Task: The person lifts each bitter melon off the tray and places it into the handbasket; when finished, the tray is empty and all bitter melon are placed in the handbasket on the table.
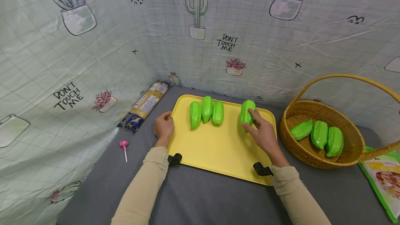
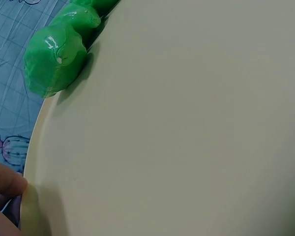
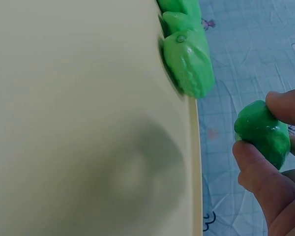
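Observation:
My left hand (image 1: 164, 126) grips the left rim of a yellow tray (image 1: 215, 155), with a finger and thumb at the edge in the left wrist view. On the tray's far left part, three glossy, ridged green star fruits (image 1: 207, 109) lie side by side. Over the far right of the tray, my right hand (image 1: 263, 135) pinches another green star fruit (image 1: 247, 109) between thumb and fingers. In the right wrist view this held fruit (image 3: 263, 130) appears raised, and a shadow falls on the tray. Three more star fruits (image 1: 319, 134) lie in a wicker basket (image 1: 293, 148) at the right.
The basket's tall handle (image 1: 347, 76) arches over it. A green-edged bag (image 1: 384, 180) lies partly under the basket at far right. To the left are a long pasta packet (image 1: 145, 105) and a pink lollipop (image 1: 124, 144). A patterned cloth wall (image 1: 175, 44) stands behind.

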The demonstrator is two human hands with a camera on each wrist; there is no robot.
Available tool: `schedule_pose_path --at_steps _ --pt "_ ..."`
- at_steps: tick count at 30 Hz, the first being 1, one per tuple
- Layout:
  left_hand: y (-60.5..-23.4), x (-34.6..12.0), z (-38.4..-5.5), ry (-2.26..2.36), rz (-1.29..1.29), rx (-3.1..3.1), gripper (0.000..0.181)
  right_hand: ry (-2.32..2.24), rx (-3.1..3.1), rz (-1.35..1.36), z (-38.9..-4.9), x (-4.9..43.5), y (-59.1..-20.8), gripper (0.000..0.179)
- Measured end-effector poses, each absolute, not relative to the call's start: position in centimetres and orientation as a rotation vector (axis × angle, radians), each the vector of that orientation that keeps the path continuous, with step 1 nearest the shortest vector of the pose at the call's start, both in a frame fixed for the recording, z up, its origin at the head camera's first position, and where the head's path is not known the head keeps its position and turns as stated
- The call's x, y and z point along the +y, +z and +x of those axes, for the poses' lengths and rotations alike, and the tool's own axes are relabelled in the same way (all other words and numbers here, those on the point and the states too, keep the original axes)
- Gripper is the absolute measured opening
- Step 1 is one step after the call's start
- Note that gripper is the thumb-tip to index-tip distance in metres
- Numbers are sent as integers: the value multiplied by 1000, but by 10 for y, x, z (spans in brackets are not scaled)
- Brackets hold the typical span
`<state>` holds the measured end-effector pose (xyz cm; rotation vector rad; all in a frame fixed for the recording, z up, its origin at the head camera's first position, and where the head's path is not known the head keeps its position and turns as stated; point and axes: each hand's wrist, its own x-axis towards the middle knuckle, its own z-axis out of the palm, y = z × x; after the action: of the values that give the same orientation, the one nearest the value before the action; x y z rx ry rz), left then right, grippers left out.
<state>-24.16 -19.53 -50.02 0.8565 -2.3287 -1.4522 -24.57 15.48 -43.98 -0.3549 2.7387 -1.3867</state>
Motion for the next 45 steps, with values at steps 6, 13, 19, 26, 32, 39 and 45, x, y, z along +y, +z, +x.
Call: schedule_pose_path --at_steps 6,13,19,26,32,39,45 --pt "-500 -196 -242 -1448 855 -2340 31 -1401 2747 -355 -244 160 -436 72" --pt "-500 -195 -241 -1457 852 -2336 32 -1383 2791 -320 -239 169 -426 72" --pt "-499 -195 -242 -1440 859 -2331 32 -1409 2827 -306 -238 178 -422 73" --pt "-500 -195 -242 -1435 876 -2326 32 -1445 2819 -290 -238 187 -422 74" --pt "-500 -195 -242 -1435 877 -2329 32 -1460 2835 -243 -235 195 -420 73" --pt "-500 -195 -242 -1454 864 -2332 32 -1470 2890 -219 -234 207 -419 74" --pt "-499 -195 -242 -1455 860 -2333 32 -1489 2896 -171 -233 219 -418 74"
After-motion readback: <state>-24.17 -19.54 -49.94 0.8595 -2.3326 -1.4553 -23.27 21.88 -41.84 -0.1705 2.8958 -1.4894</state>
